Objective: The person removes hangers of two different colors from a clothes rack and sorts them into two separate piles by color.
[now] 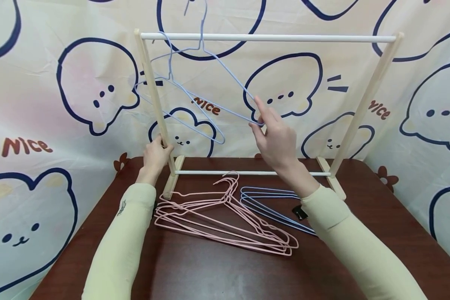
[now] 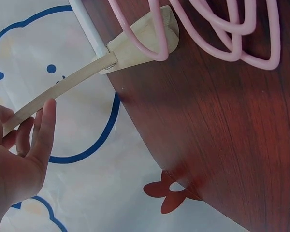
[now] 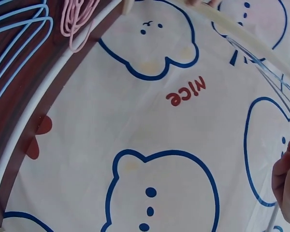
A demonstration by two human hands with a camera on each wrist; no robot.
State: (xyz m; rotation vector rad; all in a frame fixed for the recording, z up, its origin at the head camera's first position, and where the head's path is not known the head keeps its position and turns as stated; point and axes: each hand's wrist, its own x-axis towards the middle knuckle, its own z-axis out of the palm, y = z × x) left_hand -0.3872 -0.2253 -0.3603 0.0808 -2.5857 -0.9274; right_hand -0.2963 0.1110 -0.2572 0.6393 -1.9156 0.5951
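My left hand (image 1: 155, 158) grips the lower part of the wooden left post (image 1: 153, 91) of a small clothes rack; in the left wrist view, the fingers (image 2: 48, 121) curl about that post. My right hand (image 1: 279, 139) pinches the right corner of a light blue hanger (image 1: 228, 71). This hanger tilts, its hook rising above the rack's white top bar (image 1: 285, 38) and its neck crossing the bar in the head view. Farther left, a second blue hanger (image 1: 200, 109) hangs from the bar by its hook. At the right wrist view's edge, only part of the right hand (image 3: 286, 179) shows.
Several pink hangers (image 1: 225, 237) lie stacked on the dark brown table (image 1: 210, 275) before the rack. Several blue hangers (image 1: 270, 214) lie right of them, partly behind the right forearm, near a small black object (image 1: 300, 212). A printed cloth (image 1: 217, 25) hangs behind the rack.
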